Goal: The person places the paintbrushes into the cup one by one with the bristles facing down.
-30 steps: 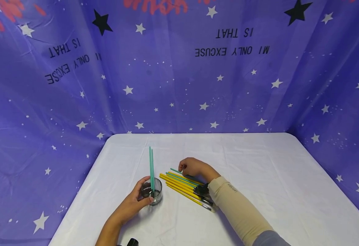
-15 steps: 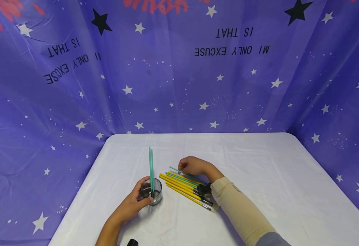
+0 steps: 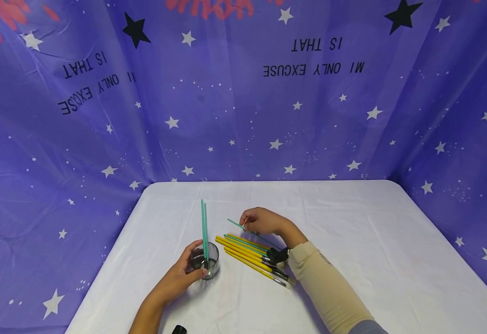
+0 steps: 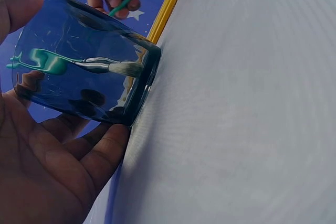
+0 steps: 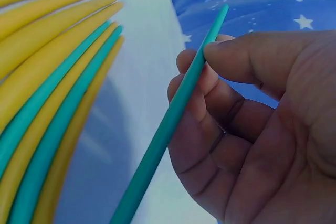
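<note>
My left hand [image 3: 176, 279] grips a smoky, see-through glass [image 3: 214, 260] around its side, on the left half of the table. Inside it stand green-handled paintbrushes [image 3: 204, 227], handles up; pale bristles [image 4: 125, 68] show near the bottom in the left wrist view. Between thumb and fingers, my right hand [image 3: 264, 221] pinches a green paintbrush [image 5: 168, 124] near the handle's end, raised above a row of brushes. That row of yellow paintbrushes [image 3: 243, 251], with green paintbrushes [image 5: 73, 114] among them, lies below the right hand. The held brush's bristle end is out of sight.
A white cloth covers the table [image 3: 352, 222]. Behind and on both sides hangs a purple star-printed curtain [image 3: 243, 106]. A black object [image 3: 179, 329] shows at the bottom edge, and a black device [image 3: 278, 255] sits at my right wrist.
My right hand has lifted the green paintbrush up and slightly away from the row. The left hand and the glass have stayed in place.
</note>
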{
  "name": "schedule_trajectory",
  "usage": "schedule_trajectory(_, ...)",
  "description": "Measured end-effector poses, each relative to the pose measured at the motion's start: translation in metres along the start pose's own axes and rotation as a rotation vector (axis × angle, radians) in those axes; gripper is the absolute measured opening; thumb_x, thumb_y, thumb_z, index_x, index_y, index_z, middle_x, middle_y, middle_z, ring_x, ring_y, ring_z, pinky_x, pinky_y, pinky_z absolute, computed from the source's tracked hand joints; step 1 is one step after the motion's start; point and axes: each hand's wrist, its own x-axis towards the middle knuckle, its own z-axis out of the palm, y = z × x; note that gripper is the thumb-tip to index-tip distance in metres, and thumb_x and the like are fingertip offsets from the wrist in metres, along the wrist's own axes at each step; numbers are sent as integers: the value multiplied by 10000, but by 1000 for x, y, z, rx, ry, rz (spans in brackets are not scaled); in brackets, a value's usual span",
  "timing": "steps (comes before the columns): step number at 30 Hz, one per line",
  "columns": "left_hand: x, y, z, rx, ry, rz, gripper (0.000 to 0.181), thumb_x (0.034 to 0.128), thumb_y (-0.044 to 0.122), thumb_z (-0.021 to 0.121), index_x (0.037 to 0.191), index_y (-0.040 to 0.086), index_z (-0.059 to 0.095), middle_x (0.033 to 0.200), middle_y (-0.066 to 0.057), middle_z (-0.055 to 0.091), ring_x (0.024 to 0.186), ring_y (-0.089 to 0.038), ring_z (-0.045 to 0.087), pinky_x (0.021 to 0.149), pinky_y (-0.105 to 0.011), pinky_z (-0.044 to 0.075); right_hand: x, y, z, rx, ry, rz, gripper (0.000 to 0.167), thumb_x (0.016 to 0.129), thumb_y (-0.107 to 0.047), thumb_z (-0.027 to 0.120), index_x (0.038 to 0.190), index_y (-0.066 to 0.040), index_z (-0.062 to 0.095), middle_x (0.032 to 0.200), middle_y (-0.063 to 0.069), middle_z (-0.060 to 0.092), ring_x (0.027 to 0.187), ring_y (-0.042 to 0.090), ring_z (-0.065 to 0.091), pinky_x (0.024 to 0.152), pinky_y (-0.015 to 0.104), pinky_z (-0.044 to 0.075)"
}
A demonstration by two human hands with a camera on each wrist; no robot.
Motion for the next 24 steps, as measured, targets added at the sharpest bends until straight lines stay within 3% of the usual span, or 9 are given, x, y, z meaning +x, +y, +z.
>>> schedule_trajectory(10, -2, 2, 0, -6, 6, -10, 735, 934, 152, 676, 1539, 236, 268, 1457, -228, 403, 1295, -369, 470, 941, -228, 430, -5, -18, 3, 109, 55, -47, 159, 985, -39, 546, 1101, 58, 595, 859, 103, 579, 724, 169, 498, 679, 420, 496)
schedule_trajectory(14, -3, 1, 0, 0, 3, -10, 741, 931, 155, 681, 1540, 231, 265, 1452, -230, 407, 1292, -368, 471, 943, -221, 424, -7, -27, 13, 146, 104, -60, 160, 995, -54, 548, 1115, 40, 597, 899, 122, 597, 766, 173, 532, 731, 489, 516)
schedule_trajectory(19, -2, 1, 0, -10, -6, 1, 748, 935, 154, 679, 1545, 216, 251, 1451, -243, 408, 1291, -379, 471, 950, -221, 420, -5, -34, 29, 204, 158, -73, 145, 1007, -66, 545, 1121, 10, 595, 977, 160, 609, 841, 223, 575, 760, 482, 530)
schedule_trajectory(24, 0, 2, 1, -11, -3, 13, 751, 935, 149, 677, 1548, 215, 247, 1440, -250, 419, 1287, -381, 472, 949, -223, 423, 0, -43, 44, 245, 209, -91, 166, 1006, -85, 565, 1143, 2, 601, 979, 129, 620, 862, 243, 600, 800, 543, 524)
